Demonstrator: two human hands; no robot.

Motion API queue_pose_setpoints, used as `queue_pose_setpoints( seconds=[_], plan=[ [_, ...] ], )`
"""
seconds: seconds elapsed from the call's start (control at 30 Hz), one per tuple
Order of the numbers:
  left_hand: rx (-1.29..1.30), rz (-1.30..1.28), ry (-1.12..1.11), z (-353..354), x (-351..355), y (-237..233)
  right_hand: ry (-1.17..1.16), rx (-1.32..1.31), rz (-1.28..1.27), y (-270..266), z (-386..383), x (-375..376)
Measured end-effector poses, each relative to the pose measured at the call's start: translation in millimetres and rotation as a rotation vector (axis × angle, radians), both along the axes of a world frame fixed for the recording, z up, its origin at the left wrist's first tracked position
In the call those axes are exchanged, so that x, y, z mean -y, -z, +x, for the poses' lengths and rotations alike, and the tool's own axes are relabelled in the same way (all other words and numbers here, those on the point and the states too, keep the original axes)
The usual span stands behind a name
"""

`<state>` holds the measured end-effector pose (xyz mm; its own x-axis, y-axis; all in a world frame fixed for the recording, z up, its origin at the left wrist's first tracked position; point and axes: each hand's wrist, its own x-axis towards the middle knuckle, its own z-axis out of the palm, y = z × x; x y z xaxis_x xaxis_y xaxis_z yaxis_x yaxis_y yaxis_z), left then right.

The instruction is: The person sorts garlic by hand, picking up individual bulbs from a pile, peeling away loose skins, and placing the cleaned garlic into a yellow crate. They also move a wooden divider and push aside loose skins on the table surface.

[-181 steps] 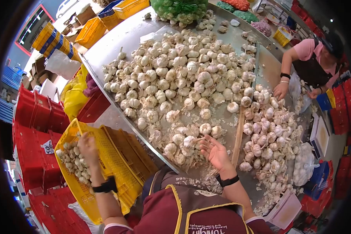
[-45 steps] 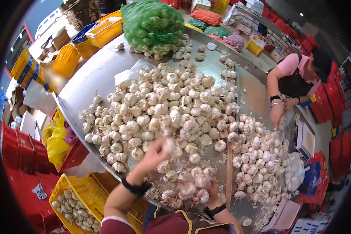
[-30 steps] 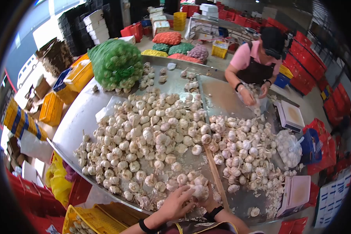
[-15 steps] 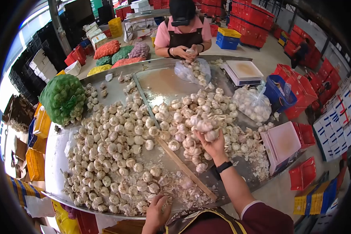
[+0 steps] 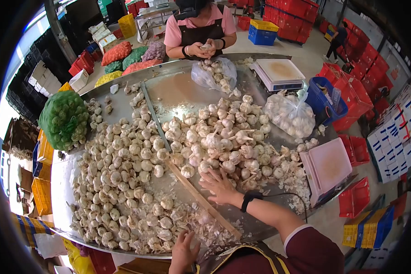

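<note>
My right hand (image 5: 219, 185) lies palm down with fingers spread on the steel table (image 5: 182, 93). It touches the near edge of the right garlic pile (image 5: 228, 141) and holds nothing. A wooden stick (image 5: 201, 201) runs slantwise just left of that hand and parts this pile from the bigger left garlic pile (image 5: 123, 182). My left hand (image 5: 183, 249) rests at the table's near edge among loose skins and small bulbs, fingers flat, gripping nothing that I can see.
Across the table a person in a pink shirt (image 5: 198, 29) holds garlic over a plastic bag (image 5: 214, 75). A scale (image 5: 278, 73), a full garlic bag (image 5: 290, 116), a pink tray (image 5: 329, 166), a blue basket (image 5: 324, 102) and a green net sack (image 5: 64, 118) ring the table.
My right hand held several garlic bulbs up over the right pile; it has let them go and dropped flat onto the table. My left hand stays at the near edge.
</note>
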<state>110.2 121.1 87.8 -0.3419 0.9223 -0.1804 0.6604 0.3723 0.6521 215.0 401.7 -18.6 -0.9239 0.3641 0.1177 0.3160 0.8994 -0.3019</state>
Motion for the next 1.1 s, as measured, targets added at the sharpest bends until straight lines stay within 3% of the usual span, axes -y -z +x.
queue_pose_setpoints(
  seconds=[0.3,0.4,0.5,0.63,0.67,0.7,0.73,0.8,0.93,1.0,1.1],
  plan=[
    [0.027,-0.119,-0.056,14,-25,7,0.054,-0.089,-0.044,20,-18,-76],
    [0.027,-0.138,-0.087,16,-29,-4,0.174,-0.129,-0.003,13,-29,-104],
    [0.034,-0.164,-0.094,13,-16,-1,0.359,0.003,-0.001,9,-35,-142],
    [-0.138,-0.010,-0.041,5,24,42,0.491,-0.118,0.057,11,-30,-173],
    [-0.140,-0.003,-0.052,5,24,40,0.493,-0.129,-0.082,4,-23,-173],
    [-0.140,0.003,-0.067,6,24,39,0.491,-0.137,-0.221,-1,-15,-173],
    [-0.130,0.009,-0.068,7,23,39,0.470,-0.232,-0.127,-6,-2,-167],
    [0.001,-0.262,-0.076,7,9,18,0.469,-0.344,-0.175,-4,38,-154],
    [0.009,-0.185,0.021,3,-6,23,0.663,-0.461,-0.124,-15,135,-92],
    [0.010,-0.145,0.046,0,-15,25,0.800,-0.358,0.065,-4,183,-62],
    [-0.021,-0.102,0.098,0,-28,17,0.986,-0.250,-0.048,-6,221,-13]
  ],
)
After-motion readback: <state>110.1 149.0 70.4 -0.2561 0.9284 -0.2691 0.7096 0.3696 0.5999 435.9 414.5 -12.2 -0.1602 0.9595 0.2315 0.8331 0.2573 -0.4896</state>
